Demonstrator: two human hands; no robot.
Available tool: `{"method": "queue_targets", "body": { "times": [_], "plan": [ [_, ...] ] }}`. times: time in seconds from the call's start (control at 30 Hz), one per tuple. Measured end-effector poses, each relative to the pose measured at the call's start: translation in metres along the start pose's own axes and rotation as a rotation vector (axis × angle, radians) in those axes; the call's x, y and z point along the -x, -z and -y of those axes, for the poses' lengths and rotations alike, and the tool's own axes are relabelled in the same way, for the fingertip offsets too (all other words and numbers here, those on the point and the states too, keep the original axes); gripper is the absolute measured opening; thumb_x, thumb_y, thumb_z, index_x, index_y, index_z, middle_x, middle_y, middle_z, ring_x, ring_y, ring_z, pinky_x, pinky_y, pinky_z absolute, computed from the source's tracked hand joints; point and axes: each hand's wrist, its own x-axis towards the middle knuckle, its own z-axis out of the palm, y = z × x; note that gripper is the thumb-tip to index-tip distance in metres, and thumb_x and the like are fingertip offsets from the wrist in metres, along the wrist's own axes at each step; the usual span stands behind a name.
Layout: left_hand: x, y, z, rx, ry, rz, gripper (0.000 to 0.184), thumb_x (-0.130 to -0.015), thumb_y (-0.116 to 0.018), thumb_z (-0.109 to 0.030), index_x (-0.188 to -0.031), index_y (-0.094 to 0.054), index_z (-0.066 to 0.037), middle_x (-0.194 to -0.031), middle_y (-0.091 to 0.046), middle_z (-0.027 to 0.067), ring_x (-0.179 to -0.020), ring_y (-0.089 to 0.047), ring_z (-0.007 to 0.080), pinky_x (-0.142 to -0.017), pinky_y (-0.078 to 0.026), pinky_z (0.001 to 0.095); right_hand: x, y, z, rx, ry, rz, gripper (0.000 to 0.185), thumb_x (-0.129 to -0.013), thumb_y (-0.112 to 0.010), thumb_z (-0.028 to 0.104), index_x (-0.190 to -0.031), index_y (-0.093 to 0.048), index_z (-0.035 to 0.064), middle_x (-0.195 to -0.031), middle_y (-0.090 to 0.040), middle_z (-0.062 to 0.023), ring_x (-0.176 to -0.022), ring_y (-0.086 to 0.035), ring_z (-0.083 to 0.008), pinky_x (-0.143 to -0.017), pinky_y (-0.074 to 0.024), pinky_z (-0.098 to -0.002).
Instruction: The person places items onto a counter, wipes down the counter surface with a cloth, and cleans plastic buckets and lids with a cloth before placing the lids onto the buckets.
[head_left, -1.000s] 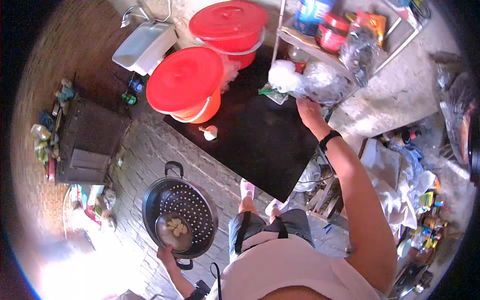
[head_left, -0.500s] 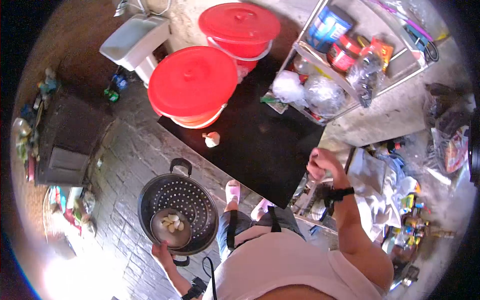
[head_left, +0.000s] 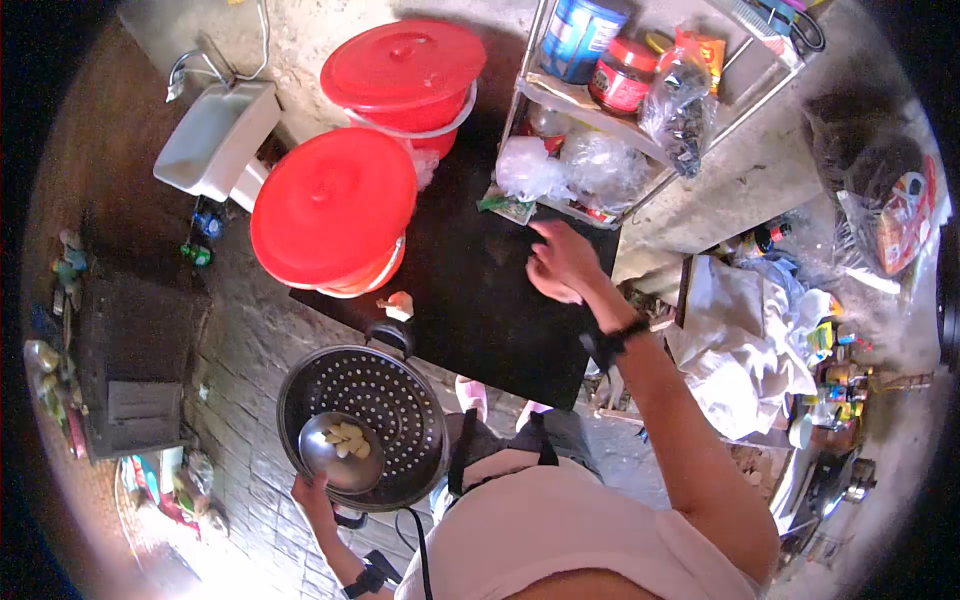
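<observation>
The right arm (head_left: pixel 690 430) stretched forward, slightly bent, the right hand (head_left: pixel 565 262) ahead of it, back upward, fingers loosely curled; the left arm (head_left: pixel 342 555) lay lower, the left hand (head_left: pixel 315 498) closed in a grip, its fingers partly hidden

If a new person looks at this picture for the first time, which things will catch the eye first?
Probably the two red-lidded buckets first, side by side near the wall, at the far end of the black tabletop. Next, the dark perforated pan in the left hand, with a small bowl of pale pieces inside it.
</observation>
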Motion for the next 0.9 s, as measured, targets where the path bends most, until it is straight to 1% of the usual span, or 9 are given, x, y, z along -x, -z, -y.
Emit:
{"method": "queue_targets", "body": {
  "times": [0.07, 0.1, 0.17, 0.23, 0.5, 0.57, 0.63, 0.8, 0.9],
  "plan": [
    [0.002, -0.007, -0.036, -0.033, 0.129, -0.007, 0.018, -0.072, -0.061, -0.014, -0.084, -0.053, -0.004, -0.069, -0.053, 0.0028, -0.046, -0.045, 0.0101, -0.026, -0.030, 0.0225, -0.045, -0.029, 0.005, 0.149, 0.180, -0.028, 0.035, -0.077, -0.055, 0.018, -0.109, -0.048, 0.0053, -0.093, -0.058, -0.0149, -0.081, -0.060, -0.0314, -0.067, -0.0496, -0.0381],
    [0.005, -0.011, -0.053, -0.066, 0.273, -0.017, 0.019, -0.072, -0.062, -0.015, -0.086, -0.053, -0.004, -0.070, -0.054, 0.0032, -0.047, -0.045, 0.0102, -0.026, -0.032, 0.0224, -0.063, -0.024, 0.020, 0.182, 0.055, 0.113, 0.045, -0.074, -0.057, 0.017, -0.116, -0.045, 0.0042, -0.101, -0.055, -0.0138, -0.082, -0.060, -0.0321, -0.067, -0.0492, -0.0399],
    [0.009, -0.007, -0.056, -0.043, 0.191, -0.023, 0.021, -0.073, -0.062, -0.014, -0.088, -0.053, -0.005, -0.071, -0.055, 0.0036, -0.046, -0.045, 0.0104, -0.025, -0.033, 0.0221, -0.081, -0.031, 0.024, 0.214, -0.067, 0.249, 0.056, -0.071, -0.059, 0.016, -0.123, -0.041, 0.0032, -0.109, -0.052, -0.0128, -0.084, -0.059, -0.0328, -0.066, -0.0488, -0.0417],
    [0.014, 0.000, -0.051, 0.010, 0.102, 0.004, 0.021, -0.073, -0.062, -0.014, -0.090, -0.053, -0.005, -0.072, -0.055, 0.0030, -0.046, -0.045, 0.0101, -0.025, -0.032, 0.0219, -0.081, -0.058, 0.011, 0.204, 0.014, -0.012, 0.044, -0.070, -0.058, 0.014, -0.111, -0.044, 0.0037, -0.089, -0.057, -0.0163, -0.067, -0.060, -0.0349, -0.056, -0.0494, -0.0442],
    [0.002, 0.001, -0.035, 0.054, 0.136, -0.019, 0.018, -0.074, -0.059, -0.011, -0.089, -0.053, -0.005, -0.071, -0.055, 0.0022, -0.044, -0.046, 0.0103, -0.025, -0.032, 0.0221, -0.014, -0.017, 0.049, 0.093, -0.136, 0.246, 0.030, -0.072, -0.056, 0.014, -0.101, -0.054, 0.0068, -0.097, -0.053, -0.0161, -0.080, -0.060, -0.0315, -0.065, -0.0511, -0.0414],
    [-0.005, 0.000, -0.038, 0.002, 0.130, 0.012, 0.018, -0.072, -0.060, -0.012, -0.087, -0.053, -0.005, -0.071, -0.055, 0.0022, -0.044, -0.046, 0.0103, -0.025, -0.031, 0.0224, -0.022, -0.026, 0.023, 0.045, -0.163, 0.188, 0.025, -0.075, -0.055, 0.014, -0.100, -0.053, 0.0119, -0.100, -0.053, -0.0100, -0.079, -0.059, -0.0299, -0.065, -0.0494, -0.0405],
    [-0.009, -0.003, -0.042, -0.036, 0.122, 0.030, 0.018, -0.070, -0.061, -0.012, -0.084, -0.053, -0.004, -0.071, -0.055, 0.0020, -0.045, -0.046, 0.0102, -0.025, -0.031, 0.0227, -0.037, -0.022, 0.005, 0.071, 0.035, 0.204, 0.026, -0.073, -0.056, 0.012, -0.099, -0.054, 0.0123, -0.096, -0.053, -0.0102, -0.083, -0.058, -0.0307, -0.069, -0.0490, -0.0394],
    [0.004, -0.016, -0.061, 0.093, 0.075, 0.022, 0.019, -0.070, -0.063, -0.013, -0.084, -0.054, -0.006, -0.069, -0.054, 0.0017, -0.045, -0.045, 0.0096, -0.025, -0.032, 0.0228, -0.045, -0.026, 0.008, 0.321, 0.010, 0.352, 0.028, -0.069, -0.063, 0.018, -0.090, -0.052, 0.0042, -0.093, -0.057, -0.0125, -0.077, -0.060, -0.0346, -0.062, -0.0498, -0.0432],
    [0.013, -0.023, -0.065, 0.066, 0.209, 0.050, 0.021, -0.069, -0.064, -0.013, -0.085, -0.054, -0.006, -0.068, -0.053, 0.0011, -0.045, -0.046, 0.0091, -0.025, -0.031, 0.0226, -0.022, -0.022, 0.000, 0.186, -0.093, 0.336, 0.026, -0.070, -0.063, 0.022, -0.084, -0.054, 0.0029, -0.082, -0.058, -0.0148, -0.077, -0.059, -0.0351, -0.064, -0.0482, -0.0437]
  ]
}}
